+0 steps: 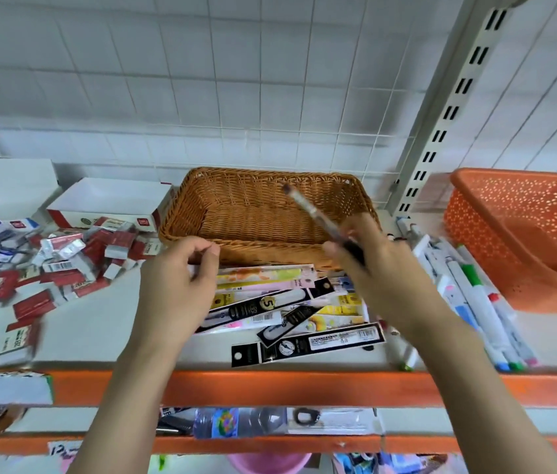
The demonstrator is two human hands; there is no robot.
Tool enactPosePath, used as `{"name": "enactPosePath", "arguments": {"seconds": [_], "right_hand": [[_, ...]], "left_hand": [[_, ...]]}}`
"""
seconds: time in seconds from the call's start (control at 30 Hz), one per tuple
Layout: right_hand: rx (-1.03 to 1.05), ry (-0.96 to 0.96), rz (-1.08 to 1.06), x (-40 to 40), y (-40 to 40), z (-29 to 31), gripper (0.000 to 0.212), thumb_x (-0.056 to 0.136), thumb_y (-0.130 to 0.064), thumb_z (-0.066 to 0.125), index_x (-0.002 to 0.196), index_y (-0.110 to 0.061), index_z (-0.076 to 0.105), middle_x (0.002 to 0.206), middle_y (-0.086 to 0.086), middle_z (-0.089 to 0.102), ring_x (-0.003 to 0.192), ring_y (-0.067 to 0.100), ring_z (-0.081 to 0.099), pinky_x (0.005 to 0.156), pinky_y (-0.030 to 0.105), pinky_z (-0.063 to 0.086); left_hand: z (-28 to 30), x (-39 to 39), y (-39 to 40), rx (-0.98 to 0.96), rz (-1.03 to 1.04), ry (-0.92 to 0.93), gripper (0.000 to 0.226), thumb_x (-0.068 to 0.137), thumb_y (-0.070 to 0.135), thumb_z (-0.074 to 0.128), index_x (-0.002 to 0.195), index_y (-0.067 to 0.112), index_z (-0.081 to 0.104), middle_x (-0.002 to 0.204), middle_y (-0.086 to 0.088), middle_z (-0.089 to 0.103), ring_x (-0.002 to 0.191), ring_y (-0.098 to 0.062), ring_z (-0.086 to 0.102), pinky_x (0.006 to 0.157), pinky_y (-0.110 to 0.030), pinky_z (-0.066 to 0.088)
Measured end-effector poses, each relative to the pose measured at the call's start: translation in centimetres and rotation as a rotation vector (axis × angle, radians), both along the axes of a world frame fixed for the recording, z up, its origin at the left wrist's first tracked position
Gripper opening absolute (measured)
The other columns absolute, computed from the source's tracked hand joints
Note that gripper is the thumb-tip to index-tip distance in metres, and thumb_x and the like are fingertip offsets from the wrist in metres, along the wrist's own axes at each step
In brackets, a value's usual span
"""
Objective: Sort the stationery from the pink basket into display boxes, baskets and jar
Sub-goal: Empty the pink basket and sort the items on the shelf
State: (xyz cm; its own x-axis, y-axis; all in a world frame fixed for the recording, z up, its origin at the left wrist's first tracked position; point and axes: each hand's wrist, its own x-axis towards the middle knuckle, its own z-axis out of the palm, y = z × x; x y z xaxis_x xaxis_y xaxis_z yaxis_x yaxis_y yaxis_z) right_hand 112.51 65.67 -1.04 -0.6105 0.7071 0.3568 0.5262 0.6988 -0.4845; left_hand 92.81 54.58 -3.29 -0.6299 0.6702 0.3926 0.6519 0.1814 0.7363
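Little sorting appeared done: the wicker basket (270,213) lay empty, a pen (314,213) was held over it in the right hand's (369,268) grip, the left hand (181,278) pinched a packet from the shelf's refill packets (290,309).

Both bare forearms come up from the bottom of the view, angling inward toward each other. The left hand (181,268) sits palm-away with the wrist bent a bit, fingers curled in, thumb and forefinger pinched together at the top; looks like it's nipping the end of something thin, though it's too blurry to be sure. The right hand (366,254) is raised slightly higher, knuckles up, its grip closed round a pen (318,217) that sticks out up and to the left. The two hands are near each other, not touching.
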Motion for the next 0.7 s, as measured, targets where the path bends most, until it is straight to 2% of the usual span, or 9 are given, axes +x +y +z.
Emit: {"name": "enactPosePath", "arguments": {"seconds": [0.07,0.1,0.17,0.27,0.4,0.5,0.53,0.6,0.7], "right_hand": [[-0.015,0.048,-0.118,2.0,1.2,0.1,0.028,0.092,-0.045,0.045,0.097,-0.018,0.039,0.058,-0.007,0.051,0.049,0.015,0.050,0.044,0.025,0.032],[-0.029,0.046,-0.169,2.9,1.8,0.1,0.025,0.094,-0.040,0.046,0.096,-0.016,0.038,0.061,-0.005,0.051,0.052,0.014,0.049,0.046,0.023,0.031],[-0.091,0.027,-0.247,4.7,3.1,0.0,0.021,0.096,-0.030,0.047,0.098,-0.013,0.036,0.073,0.003,0.054,0.064,0.022,0.050,0.056,0.030,0.036],[-0.165,-0.101,-0.405,6.4,5.1,-0.2,0.016,0.096,-0.018,0.044,0.100,-0.003,0.047,0.092,0.018,0.058,0.082,0.032,0.053,0.069,0.039,0.043],[-0.257,-0.275,-0.450,6.3,5.9,-0.3,0.024,0.096,-0.024,0.041,0.091,-0.005,0.055,0.096,0.018,0.058,0.084,0.033,0.057,0.078,0.045,0.050],[-0.174,-0.235,-0.453,5.5,5.2,-0.7,0.026,0.096,-0.021,0.043,0.105,-0.004,0.060,0.101,0.016,0.056,0.091,0.033,0.054,0.083,0.044,0.047],[-0.094,-0.198,-0.464,5.1,4.7,-0.7,0.026,0.095,-0.019,0.044,0.108,-0.004,0.061,0.099,0.015,0.056,0.091,0.033,0.053,0.081,0.042,0.046],[0.017,-0.078,-0.487,4.2,3.2,-0.7,0.018,0.095,-0.017,0.047,0.099,-0.007,0.062,0.080,0.005,0.053,0.077,0.029,0.053,0.065,0.035,0.043],[-0.057,0.049,-0.454,2.0,0.0,-0.7,0.014,0.095,-0.027,0.049,0.084,-0.019,0.049,0.064,-0.001,0.053,0.061,0.029,0.056,0.051,0.033,0.040]], "left_hand": [[0.3,1.2,1.0,0.007,-0.058,0.045,0.010,0.089,0.013,0.060,0.084,0.015,0.069,0.068,0.011,0.061,0.055,0.004,0.053,0.054,-0.007,0.036],[0.5,1.8,1.5,0.015,-0.091,0.067,0.010,0.088,0.012,0.061,0.081,0.015,0.068,0.068,0.010,0.061,0.059,0.002,0.054,0.056,-0.010,0.037],[0.8,3.0,2.4,0.016,-0.150,0.077,0.011,0.088,0.011,0.060,0.080,0.013,0.067,0.069,0.011,0.062,0.068,-0.006,0.056,0.062,-0.018,0.039],[1.2,4.5,3.3,-0.005,-0.213,0.083,0.010,0.089,0.012,0.059,0.083,0.012,0.067,0.071,0.018,0.059,0.067,-0.010,0.058,0.065,-0.020,0.040],[1.4,5.5,3.7,-0.037,-0.267,0.086,0.011,0.090,0.012,0.058,0.083,0.013,0.066,0.070,0.018,0.059,0.065,-0.015,0.060,0.062,-0.022,0.041],[1.2,5.3,3.5,-0.053,-0.274,0.108,0.011,0.090,0.014,0.058,0.082,0.014,0.065,0.069,0.013,0.063,0.062,-0.016,0.061,0.059,-0.026,0.043],[1.1,5.0,3.4,-0.055,-0.275,0.120,0.011,0.090,0.015,0.058,0.083,0.013,0.066,0.069,0.009,0.065,0.059,-0.017,0.060,0.058,-0.029,0.043],[1.0,4.3,3.1,-0.055,-0.269,0.130,0.011,0.091,0.016,0.058,0.085,0.012,0.067,0.070,0.005,0.067,0.052,-0.016,0.056,0.054,-0.029,0.040],[1.0,2.7,2.4,-0.045,-0.244,0.139,0.008,0.090,0.012,0.059,0.093,0.011,0.066,0.078,0.006,0.065,0.063,-0.013,0.058,0.060,-0.019,0.043]]}}
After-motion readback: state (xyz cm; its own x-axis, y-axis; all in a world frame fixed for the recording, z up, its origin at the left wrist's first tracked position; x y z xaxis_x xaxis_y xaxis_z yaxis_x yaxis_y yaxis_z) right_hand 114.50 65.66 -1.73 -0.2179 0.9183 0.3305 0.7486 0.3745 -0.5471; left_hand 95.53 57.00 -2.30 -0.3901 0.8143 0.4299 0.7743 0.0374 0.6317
